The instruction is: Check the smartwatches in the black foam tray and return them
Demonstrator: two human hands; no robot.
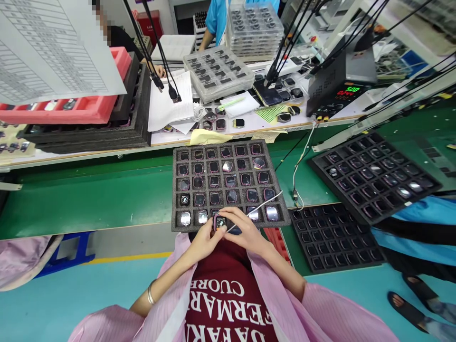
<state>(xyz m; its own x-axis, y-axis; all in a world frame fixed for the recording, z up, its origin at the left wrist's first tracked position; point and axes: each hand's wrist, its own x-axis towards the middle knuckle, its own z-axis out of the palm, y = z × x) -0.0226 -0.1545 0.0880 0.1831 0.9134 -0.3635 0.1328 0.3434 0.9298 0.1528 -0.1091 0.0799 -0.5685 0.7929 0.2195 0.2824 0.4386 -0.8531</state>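
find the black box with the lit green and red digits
In the head view, the black box stands at upper right on the white bench, to the right of the phone.

The red shirt (223,263) reads "CUORE" and "FERMAR", the black box (340,76) green "5.00"

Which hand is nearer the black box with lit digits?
Right. The right hand is left of the box and lower in view; the left hand, holding a watch, is farther left.
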